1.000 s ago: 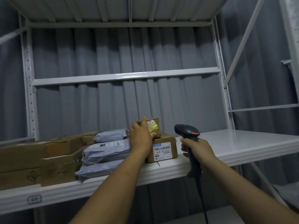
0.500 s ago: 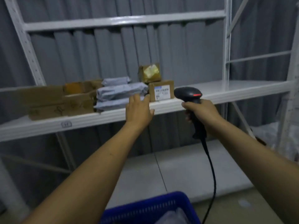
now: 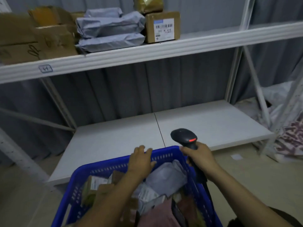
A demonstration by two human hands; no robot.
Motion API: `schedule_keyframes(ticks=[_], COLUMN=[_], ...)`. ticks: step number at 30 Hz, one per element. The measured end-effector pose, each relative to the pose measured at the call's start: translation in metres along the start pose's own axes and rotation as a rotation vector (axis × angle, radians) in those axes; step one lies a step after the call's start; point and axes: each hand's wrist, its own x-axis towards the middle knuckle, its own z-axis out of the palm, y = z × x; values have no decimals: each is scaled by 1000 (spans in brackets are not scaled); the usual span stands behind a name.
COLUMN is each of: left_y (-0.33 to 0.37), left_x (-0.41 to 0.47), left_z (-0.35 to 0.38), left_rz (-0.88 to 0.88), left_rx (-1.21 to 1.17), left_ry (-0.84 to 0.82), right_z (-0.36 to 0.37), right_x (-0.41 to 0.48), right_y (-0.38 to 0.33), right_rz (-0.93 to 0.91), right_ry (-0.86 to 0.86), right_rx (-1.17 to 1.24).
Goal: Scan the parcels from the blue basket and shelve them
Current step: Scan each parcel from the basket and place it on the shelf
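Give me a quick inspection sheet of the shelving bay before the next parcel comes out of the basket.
Surface: upper shelf loaded at its left and middle; lower shelf is two white boards meeting at a seam.
Job's things: blue basket in front of the rack, with a grey mailer, small boxes and a pink bag inside. On the upper shelf: brown cartons, stacked grey mailers, a labelled box with a yellowish packet on top.
Clutter: bags piled right of the rack.
Grips: left hand open over the basket's far rim, holding nothing; right hand grips the scanner.
Cables: scanner cable runs down past the basket's right side.
Surroundings: grey curtain behind the rack.
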Motion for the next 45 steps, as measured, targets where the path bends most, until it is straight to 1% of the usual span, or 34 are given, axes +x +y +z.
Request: schedule_keyframes(ticks=[3,7,11,14,18,24,25,28,32,33,35,37,40,42,43,45], left_y=[6,26,50,60,62,48,43,31,15,13,12,12,6,-1,-4,-7], left_x=[18,52,85,107,119,106,103,88,61,53,34,13,-12,-24,-27,-35], left_z=[45,94,133,154,172,170,168,139,88,76,53,33,23,20,19,18], left_rz=[11,29,53,23,23,120,131,45,-75,-110,-156,-140,-19,7,-8,-66], left_rx=[-41,-110,-298,-428,-460,-529,-534,-557,-713,-765,-967,-1137,-1200,-1198,-1191,-1173], left_ry=[-108,-258,-416,-466,-498,-372,-330,-224,-70,-32,27,15,-50,-42,6,178], right_z=[-4,-11,-19,-19,-17,-23,-23,-21,-12,-10,-4,3,18,29,34,42], right_x=[24,50,70,80,86,82,80,75,65,63,59,53,43,37,35,32], right_y=[31,54,69,69,71,74,74,71,63,60,55,47,39,36,35,35], right_rz=[80,157,215,224,251,271,269,267,265,263,264,301,375,383,377,359], right_ry=[15,21,36,33,21,44,45,35,18,18,6,-31,-133,-176,-185,-197], right_rx=[21,74,77,134,139,125,118,126,189,212,275,372,514,528,514,485])
